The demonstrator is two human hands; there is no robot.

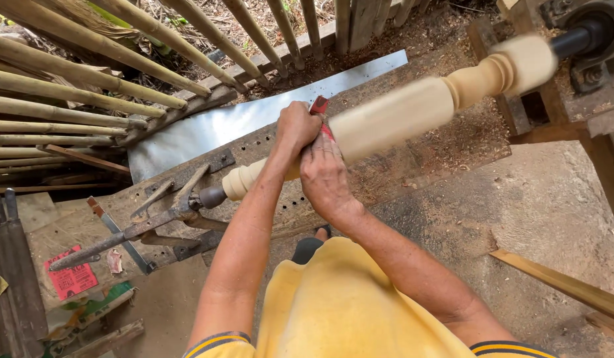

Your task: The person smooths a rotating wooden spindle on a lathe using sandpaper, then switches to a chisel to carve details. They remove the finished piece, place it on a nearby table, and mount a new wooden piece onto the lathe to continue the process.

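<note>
Flanking lathe-mounted spindle point(413, 106): bamboo poles point(68, 99), metal sheet point(207, 129).

bamboo poles point(68, 99), metal sheet point(207, 129) — red paper point(69, 278)

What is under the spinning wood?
Under the wood lies a sawdust-covered bench with small holes. The left hand and right hand press red sandpaper there, hiding most of it.
</note>
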